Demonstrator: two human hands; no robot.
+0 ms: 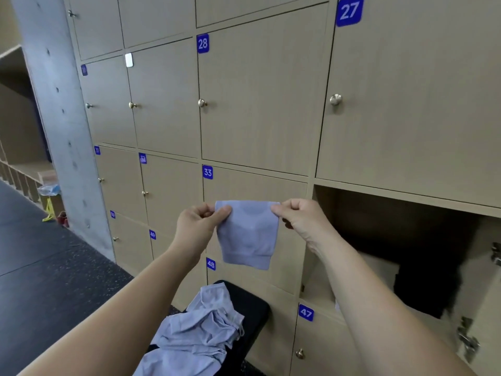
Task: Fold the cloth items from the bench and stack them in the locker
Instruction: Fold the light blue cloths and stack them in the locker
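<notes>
I see closed wooden doors (260, 104) carrying blue number plates (349, 10) such as 27, 28 and 33, each door with a round brass knob (335, 99). Left of them stands a grey concrete pillar (54, 118). Near its base a yellow object (48, 211) lies on the dark speckled floor (54, 267).

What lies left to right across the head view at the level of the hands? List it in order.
Concrete pillar → left hand → lilac cloth → right hand → open locker.
</notes>
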